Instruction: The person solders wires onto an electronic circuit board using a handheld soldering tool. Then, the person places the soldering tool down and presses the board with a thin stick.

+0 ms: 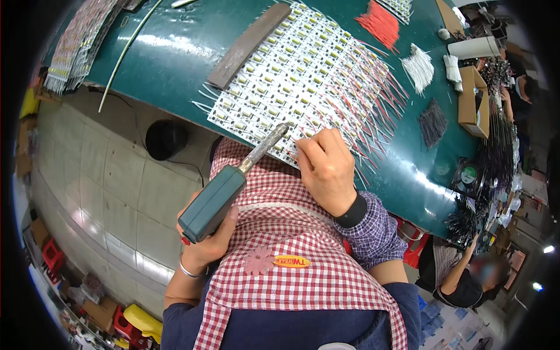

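My left hand (213, 242) is wrapped round the dark green handle of a soldering gun (213, 201). Its metal barrel slants up to the right, and the tip meets the near part of a white circuit board panel (265, 87). Just right of that tip, my right hand (329, 169) is closed in a pinch over the board's near edge; whatever sits between thumb and forefinger is too small to make out. Rows of small yellow and black parts cover the panel. Thin red and white wires (373, 96) fan out from its right side. A brown bar (248, 46) lies along its left part.
The green table (169, 76) carries stacked boards (87, 41) at far left, with bundles of red wires (380, 26), white wires (417, 69) and black wires (432, 122) to the right. A cardboard box (473, 105) stands beyond them. A black bin (166, 140) is on the floor. Another person (461, 274) sits at right.
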`<state>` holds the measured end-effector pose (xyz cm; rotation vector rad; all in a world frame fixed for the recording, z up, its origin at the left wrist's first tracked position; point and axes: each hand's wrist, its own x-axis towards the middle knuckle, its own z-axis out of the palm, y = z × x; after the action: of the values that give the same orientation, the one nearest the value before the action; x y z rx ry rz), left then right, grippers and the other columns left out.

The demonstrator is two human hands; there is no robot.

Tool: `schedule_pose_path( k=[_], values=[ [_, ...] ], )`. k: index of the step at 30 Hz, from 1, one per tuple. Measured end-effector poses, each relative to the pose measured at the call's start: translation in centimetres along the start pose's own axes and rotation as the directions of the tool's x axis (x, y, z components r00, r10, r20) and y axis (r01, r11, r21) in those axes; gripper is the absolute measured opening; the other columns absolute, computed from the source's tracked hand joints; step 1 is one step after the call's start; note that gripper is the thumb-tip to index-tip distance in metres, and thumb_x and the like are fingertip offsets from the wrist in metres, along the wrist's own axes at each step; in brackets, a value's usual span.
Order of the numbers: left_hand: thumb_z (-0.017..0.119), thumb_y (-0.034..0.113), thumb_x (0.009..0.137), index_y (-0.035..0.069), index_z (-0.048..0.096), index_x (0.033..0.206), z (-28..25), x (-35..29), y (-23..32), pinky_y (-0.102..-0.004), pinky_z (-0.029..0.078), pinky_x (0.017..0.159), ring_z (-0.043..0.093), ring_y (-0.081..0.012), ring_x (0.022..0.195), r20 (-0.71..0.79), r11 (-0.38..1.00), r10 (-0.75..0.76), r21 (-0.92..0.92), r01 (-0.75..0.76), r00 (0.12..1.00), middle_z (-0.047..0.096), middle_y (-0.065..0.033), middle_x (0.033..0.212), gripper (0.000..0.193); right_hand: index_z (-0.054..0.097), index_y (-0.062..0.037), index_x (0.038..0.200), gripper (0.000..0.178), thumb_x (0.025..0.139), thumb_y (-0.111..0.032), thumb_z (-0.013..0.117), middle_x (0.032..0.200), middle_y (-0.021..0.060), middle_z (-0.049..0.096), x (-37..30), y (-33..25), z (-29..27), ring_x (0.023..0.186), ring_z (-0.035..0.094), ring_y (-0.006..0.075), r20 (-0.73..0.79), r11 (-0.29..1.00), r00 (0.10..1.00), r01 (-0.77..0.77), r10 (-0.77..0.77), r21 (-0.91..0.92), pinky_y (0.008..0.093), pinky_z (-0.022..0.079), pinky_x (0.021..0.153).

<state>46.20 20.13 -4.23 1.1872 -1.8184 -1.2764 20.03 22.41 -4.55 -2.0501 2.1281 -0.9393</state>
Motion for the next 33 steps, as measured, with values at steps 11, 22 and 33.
schedule_pose_path(
  k=[11, 22, 33],
  values=[
    [0.079, 0.003, 0.080, -0.004, 0.073, 0.102, 1.2, 1.0, -0.6, -0.0313, 0.055, 0.066, 0.071, -0.0218, 0.071, 0.019, 0.983, -0.081, -0.166, 0.083, 0.997, 0.073, -0.0131, 0.088, 0.024, 0.071, -0.0045, 0.092, 0.009, 0.083, -0.004, 0.074, 0.091, 0.0115, 0.065, 4.4, 3.2, -5.4, 0.086, 0.065, 0.0314, -0.057, 0.997, 0.997, -0.059, 0.056, -0.044, 0.0411, 0.053, 0.072],
    [0.067, -0.002, 0.095, -0.009, 0.068, 0.101, 1.1, 2.0, 0.1, -0.0298, 0.056, 0.062, 0.067, -0.0162, 0.069, 0.036, 0.989, 0.000, -0.147, 0.005, 0.999, 0.072, -0.0132, 0.087, 0.010, 0.071, -0.0046, 0.094, 0.009, 0.085, -0.006, 0.071, 0.089, 0.0118, 0.065, 6.8, 8.6, -2.4, 0.087, 0.064, 0.0321, -0.062, 0.969, 0.983, -0.183, 0.174, -0.169, 0.0424, 0.051, 0.075],
    [0.068, -0.003, 0.094, -0.009, 0.067, 0.101, 1.1, 2.5, 0.9, -0.0293, 0.054, 0.061, 0.066, -0.0160, 0.068, 0.055, 0.986, -0.024, -0.163, 0.033, 0.998, 0.069, -0.0117, 0.084, 0.009, 0.070, -0.0040, 0.087, 0.003, 0.084, -0.005, 0.071, 0.085, 0.0120, 0.063, 6.2, 8.5, -2.8, 0.082, 0.064, 0.0329, -0.103, 0.970, 0.982, -0.177, 0.161, -0.168, 0.0429, 0.051, 0.071]
  ],
)
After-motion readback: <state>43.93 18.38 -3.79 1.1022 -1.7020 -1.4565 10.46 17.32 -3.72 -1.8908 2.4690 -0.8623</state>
